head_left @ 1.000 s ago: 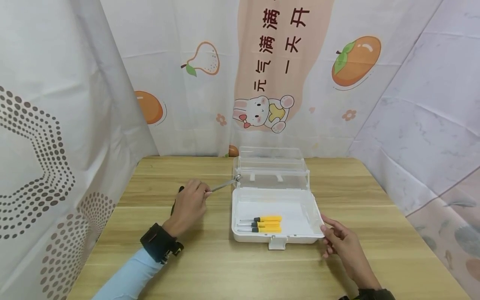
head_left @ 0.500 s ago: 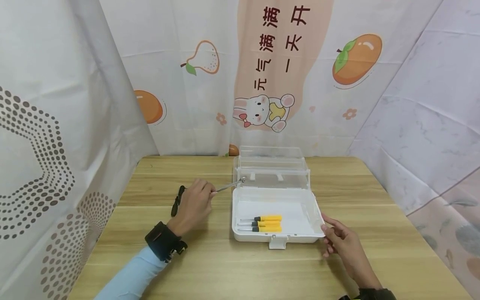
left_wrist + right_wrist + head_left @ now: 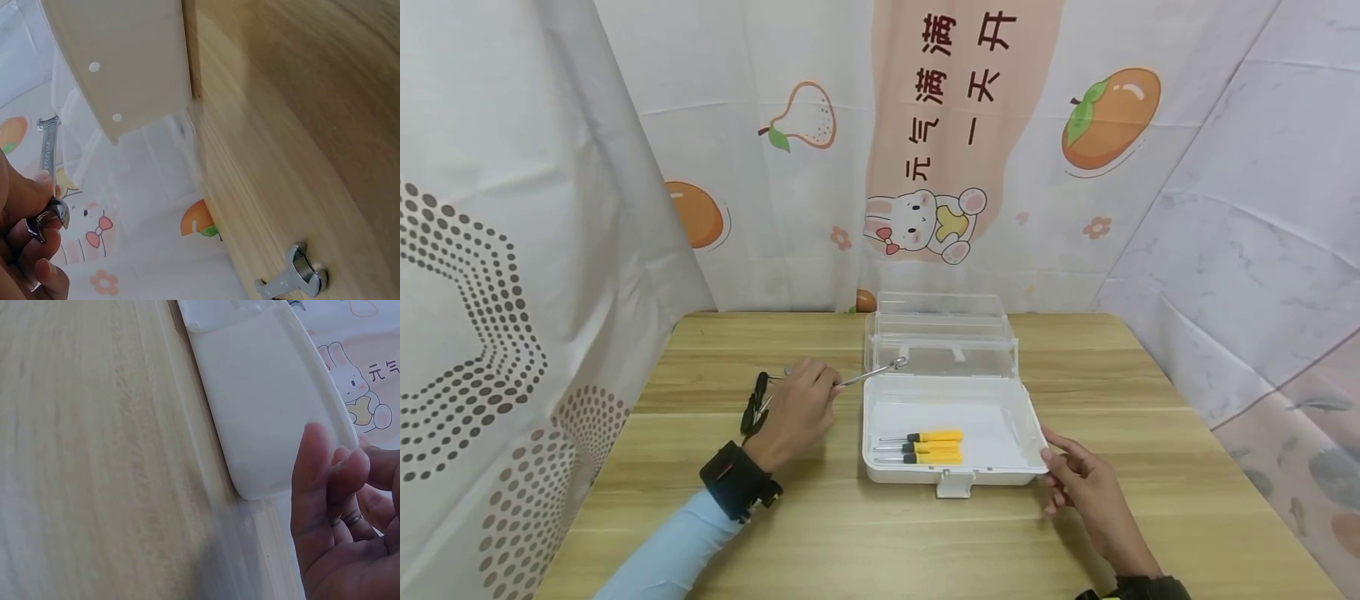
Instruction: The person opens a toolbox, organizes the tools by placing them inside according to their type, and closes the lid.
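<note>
My left hand [image 3: 797,412] grips a silver wrench [image 3: 872,373], whose far end reaches over the back left rim of an open white toolbox [image 3: 902,477]. Both open-ended jaws of that wrench [image 3: 47,150] show in the left wrist view. Several small yellow-and-black screwdrivers [image 3: 940,447] lie in the toolbox at its left front. At the box's front right corner, my right hand [image 3: 1093,492] holds the rim between thumb and fingers. The right wrist view shows this hand [image 3: 337,531] close against the white box wall [image 3: 262,412].
The clear lid [image 3: 943,333] stands tipped back behind the box. Black-handled tools [image 3: 755,408] lie on the wooden table [image 3: 880,550], partly hidden by my left hand. Another wrench [image 3: 297,275] rests on the table in the left wrist view. A printed curtain [image 3: 805,217] hangs behind.
My left hand has moved right with the wrench, bringing its end from the box's left edge to over the back rim. The tools behind that hand show more. My right hand stays put.
</note>
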The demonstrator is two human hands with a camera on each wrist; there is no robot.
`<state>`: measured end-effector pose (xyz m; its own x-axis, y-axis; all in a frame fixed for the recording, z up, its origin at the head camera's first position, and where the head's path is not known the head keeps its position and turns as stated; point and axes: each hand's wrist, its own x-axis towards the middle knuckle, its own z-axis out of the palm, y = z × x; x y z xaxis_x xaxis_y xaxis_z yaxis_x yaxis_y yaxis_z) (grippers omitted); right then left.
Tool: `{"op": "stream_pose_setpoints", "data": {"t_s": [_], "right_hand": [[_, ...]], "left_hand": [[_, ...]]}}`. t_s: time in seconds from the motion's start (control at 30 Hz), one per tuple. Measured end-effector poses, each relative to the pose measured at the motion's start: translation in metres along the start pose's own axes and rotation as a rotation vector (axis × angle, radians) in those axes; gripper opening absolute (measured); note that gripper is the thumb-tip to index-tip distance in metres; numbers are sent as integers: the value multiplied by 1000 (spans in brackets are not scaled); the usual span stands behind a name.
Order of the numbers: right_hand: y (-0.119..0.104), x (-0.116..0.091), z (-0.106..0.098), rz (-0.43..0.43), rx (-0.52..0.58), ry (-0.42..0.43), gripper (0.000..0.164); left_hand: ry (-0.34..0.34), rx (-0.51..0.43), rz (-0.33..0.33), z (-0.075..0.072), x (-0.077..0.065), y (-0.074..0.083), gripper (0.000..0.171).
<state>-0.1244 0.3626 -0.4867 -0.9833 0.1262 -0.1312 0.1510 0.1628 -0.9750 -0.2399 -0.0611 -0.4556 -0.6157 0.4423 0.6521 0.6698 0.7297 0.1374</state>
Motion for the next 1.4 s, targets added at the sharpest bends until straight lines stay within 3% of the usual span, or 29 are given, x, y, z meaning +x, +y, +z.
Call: {"op": "stream_pose_setpoints", "data": {"t_s": [0.63, 1.1, 1.4], "right_hand": [[1, 1, 0, 6, 8, 12, 58], [0, 1, 1, -4, 11, 17, 57], [2, -1, 2, -9, 28, 17, 57]], "left_hand": [[3, 11, 40, 7, 11, 9, 11], [22, 17, 111, 13, 21, 14, 8], [-3, 44, 137, 19, 25, 18, 7]]}}
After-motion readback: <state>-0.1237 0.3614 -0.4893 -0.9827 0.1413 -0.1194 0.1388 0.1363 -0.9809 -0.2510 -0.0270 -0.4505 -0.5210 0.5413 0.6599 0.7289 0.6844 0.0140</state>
